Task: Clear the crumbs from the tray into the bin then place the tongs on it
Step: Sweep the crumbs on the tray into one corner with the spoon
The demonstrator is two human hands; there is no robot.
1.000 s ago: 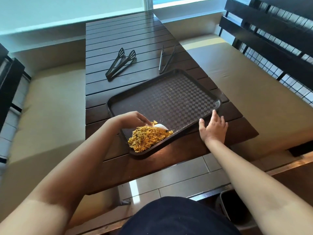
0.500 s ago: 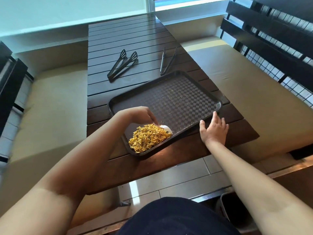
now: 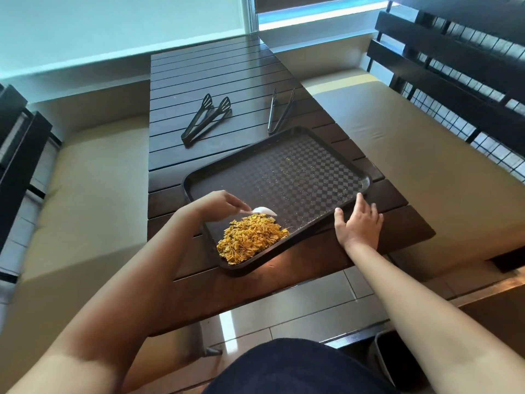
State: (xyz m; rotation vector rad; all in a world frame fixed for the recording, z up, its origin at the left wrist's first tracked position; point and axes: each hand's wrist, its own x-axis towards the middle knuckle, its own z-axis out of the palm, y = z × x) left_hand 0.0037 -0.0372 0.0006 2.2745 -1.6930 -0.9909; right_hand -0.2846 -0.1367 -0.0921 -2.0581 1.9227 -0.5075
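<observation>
A dark tray (image 3: 312, 166) with a checkered bottom lay at an angle on the near part of a dark slatted table (image 3: 204, 69), and its near corner reached almost to the table edge. A heap of yellow crumbs (image 3: 250, 240) was gathered in that near corner, while small specks were scattered over the rest of the tray floor. The left hand (image 3: 218, 204) was above the tray, its fingers curled around the handle of a small white scraper (image 3: 262, 211), and the white blade was just behind the heap. The right hand (image 3: 359, 223) rested at the right rim of the tray with the fingers straight and a little spread, the thumb against the rim, holding nothing. Two pairs of tongs were on the table behind the tray: black tongs with slotted heads (image 3: 206, 119) to the left, well apart from it, and slim tongs (image 3: 279, 110) just beside its far edge. The rim of a bin (image 3: 380, 362) was visible below the table at the lower right.
</observation>
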